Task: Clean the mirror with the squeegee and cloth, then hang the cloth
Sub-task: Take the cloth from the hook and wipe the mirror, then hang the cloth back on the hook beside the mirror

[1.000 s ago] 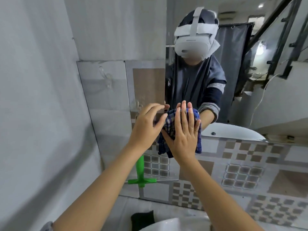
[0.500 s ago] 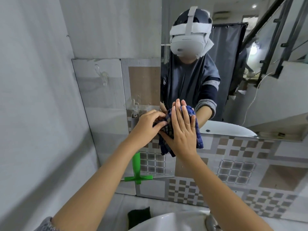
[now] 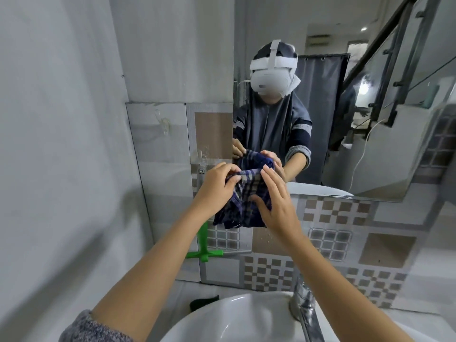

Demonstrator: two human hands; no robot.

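Note:
A blue and white checked cloth [image 3: 243, 201] hangs bunched in front of the mirror's [image 3: 345, 134] lower left corner. My left hand [image 3: 217, 191] pinches its upper left edge with fingers curled. My right hand [image 3: 274, 203] holds the cloth's right side, thumb under and fingers over the top edge. A green squeegee [image 3: 204, 245] hangs on the tiled wall just below my left wrist, its blade end down; its upper handle is hidden by my arm and the cloth.
Two clear hooks, one upper [image 3: 164, 124] and one lower [image 3: 200, 155], sit on the tiles left of the mirror. A white basin [image 3: 237, 317] with a chrome tap [image 3: 304, 307] is below. A dark sponge [image 3: 203, 303] lies behind the basin. A grey wall [image 3: 61, 144] is close on the left.
My right hand went from flat against the mirror to gripping the cloth. Both hands pulled the cloth down and off the glass, and the view tilted down to show the basin.

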